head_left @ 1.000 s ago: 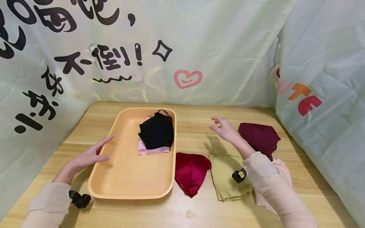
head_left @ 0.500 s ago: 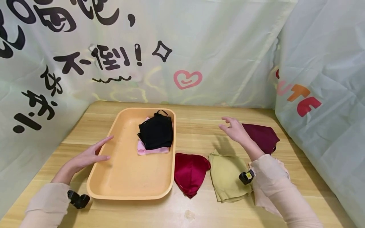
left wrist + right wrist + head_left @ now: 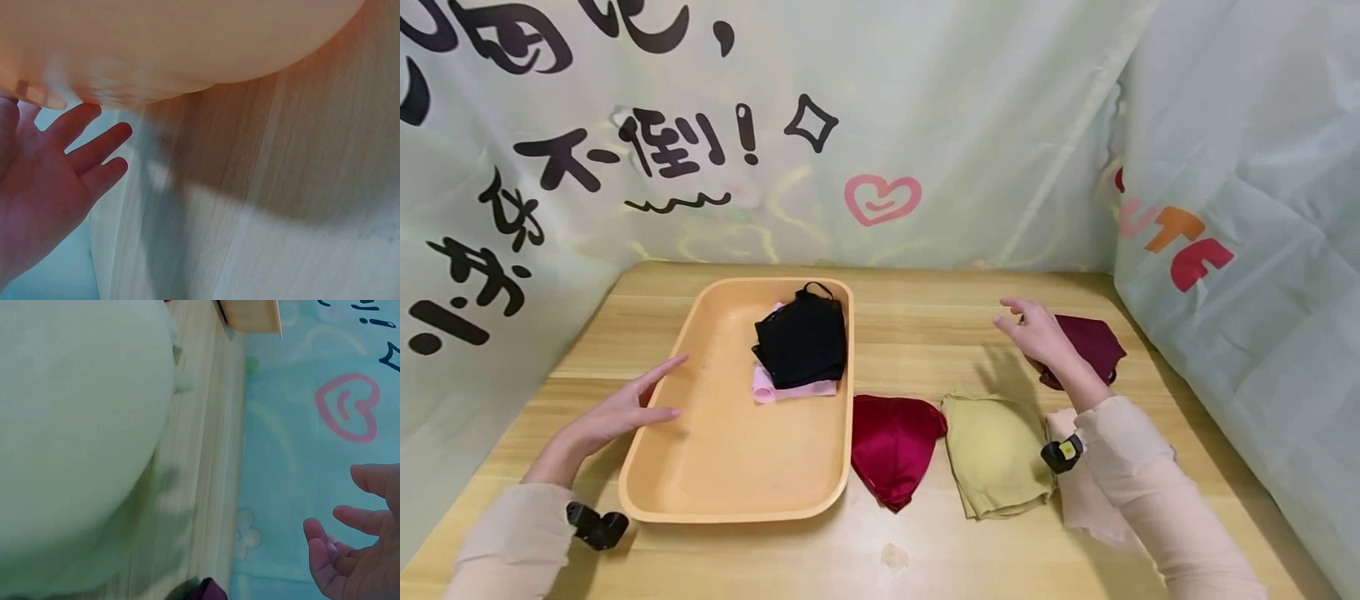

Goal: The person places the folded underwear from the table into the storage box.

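My left hand [image 3: 617,417] is at the left rim of an orange plastic tray [image 3: 737,454], fingers and thumb spread; in the left wrist view its fingertips meet the tray's side. Inside the tray, a folded black garment [image 3: 801,342] with a thin strap lies on a folded pink cloth [image 3: 793,390]. My right hand [image 3: 1037,333] hovers with loosely bent fingers, holding nothing, and partly covers a folded burgundy garment [image 3: 1090,346]. Below it are a yellow-green folded garment [image 3: 996,458] and a pale pink one [image 3: 1090,492], partly hidden by my forearm.
A shiny dark red folded garment [image 3: 897,446] lies against the tray's right side. The wooden table [image 3: 925,308] is bounded at the back and sides by a printed fabric curtain [image 3: 985,125]. A pale round mark [image 3: 894,556] shows near the front.
My right hand has moved rightward, over towards the burgundy garment. The left hand has stayed at the tray's rim. The head view has shifted slightly.
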The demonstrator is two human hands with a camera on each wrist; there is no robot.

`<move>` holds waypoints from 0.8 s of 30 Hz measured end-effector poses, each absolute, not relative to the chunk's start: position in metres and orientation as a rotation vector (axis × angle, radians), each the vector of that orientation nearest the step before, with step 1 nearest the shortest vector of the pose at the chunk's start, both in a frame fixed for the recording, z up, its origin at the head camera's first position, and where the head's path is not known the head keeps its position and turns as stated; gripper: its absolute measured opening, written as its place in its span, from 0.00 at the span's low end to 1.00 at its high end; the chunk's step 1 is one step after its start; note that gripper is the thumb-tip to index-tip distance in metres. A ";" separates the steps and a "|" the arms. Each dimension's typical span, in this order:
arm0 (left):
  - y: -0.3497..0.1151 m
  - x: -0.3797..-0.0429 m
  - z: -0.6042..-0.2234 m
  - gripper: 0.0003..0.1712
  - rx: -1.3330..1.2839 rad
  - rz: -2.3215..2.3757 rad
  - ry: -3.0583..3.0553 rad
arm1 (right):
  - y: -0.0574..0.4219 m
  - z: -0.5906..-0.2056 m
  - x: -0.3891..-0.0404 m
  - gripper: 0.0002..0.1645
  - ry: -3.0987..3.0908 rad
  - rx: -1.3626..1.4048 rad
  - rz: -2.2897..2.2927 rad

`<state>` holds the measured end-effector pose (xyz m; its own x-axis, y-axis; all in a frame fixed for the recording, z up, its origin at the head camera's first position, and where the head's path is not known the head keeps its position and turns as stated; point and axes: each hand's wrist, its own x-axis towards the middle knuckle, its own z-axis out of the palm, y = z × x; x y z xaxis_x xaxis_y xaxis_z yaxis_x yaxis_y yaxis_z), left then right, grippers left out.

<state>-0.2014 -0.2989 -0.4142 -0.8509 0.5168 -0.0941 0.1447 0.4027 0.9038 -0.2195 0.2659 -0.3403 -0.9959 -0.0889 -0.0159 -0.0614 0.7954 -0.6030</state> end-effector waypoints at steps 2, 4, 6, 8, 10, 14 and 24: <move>-0.298 -0.202 -0.415 0.43 0.564 1.421 2.307 | 0.272 -0.340 -0.221 0.30 2.934 -0.110 -0.977; -0.298 -0.203 -0.417 0.43 0.562 1.408 2.311 | 0.278 -0.339 -0.223 0.30 2.931 -0.089 -0.977; -0.299 -0.203 -0.418 0.43 0.558 1.416 2.298 | 0.283 -0.339 -0.225 0.30 2.927 -0.062 -0.977; -0.299 -0.204 -0.419 0.43 0.557 1.429 2.281 | 0.289 -0.339 -0.226 0.31 2.919 -0.027 -0.985; -0.299 -0.204 -0.419 0.42 0.552 1.448 2.262 | 0.293 -0.338 -0.227 0.31 2.914 -0.002 -0.991; -0.300 -0.204 -0.419 0.42 0.582 1.429 2.286 | 0.300 -0.338 -0.225 0.32 2.906 0.038 -0.995; -0.298 -0.203 -0.419 0.43 0.621 1.424 2.321 | 0.320 -0.338 -0.218 0.33 2.914 0.104 -0.997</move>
<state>-0.2028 -0.2985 -0.4187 -0.8437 0.5329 -0.0643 0.1841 0.3999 0.8979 -0.2182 0.3200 -0.3376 -0.9959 0.0447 -0.0784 0.0834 0.7884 -0.6095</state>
